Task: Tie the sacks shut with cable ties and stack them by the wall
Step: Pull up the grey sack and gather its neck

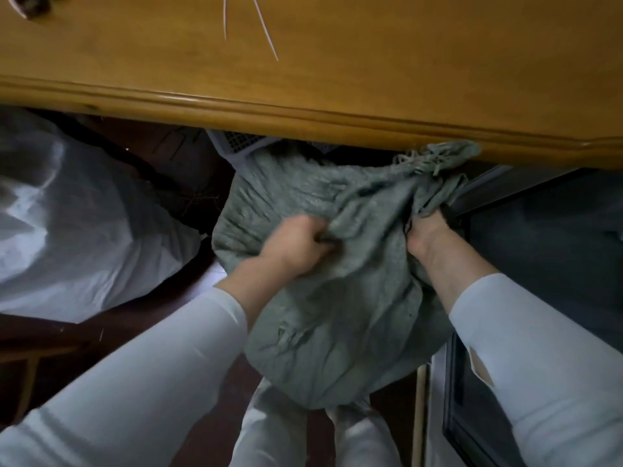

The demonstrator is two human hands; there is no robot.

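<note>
We hold the bulging grey-green woven sack (337, 315) just under the near edge of the yellow wooden table (387, 72): our left hand (296, 244) clenches a fold at its middle, our right hand (426, 239) grips below its bunched neck. Thin white cable ties (266, 32) lie by the far edge.

Two sacks are lying in view: one grey-green sack (337, 298) in the middle and one white sack (67, 230) at the left. Two white ties are resting on the one wooden table (404, 79) at the far side, the left cable tie (225, 18) and the right cable tie (265, 28). Two hands, the left hand (300, 246) and the right hand (426, 239), are both gripping the grey-green sack.
</note>
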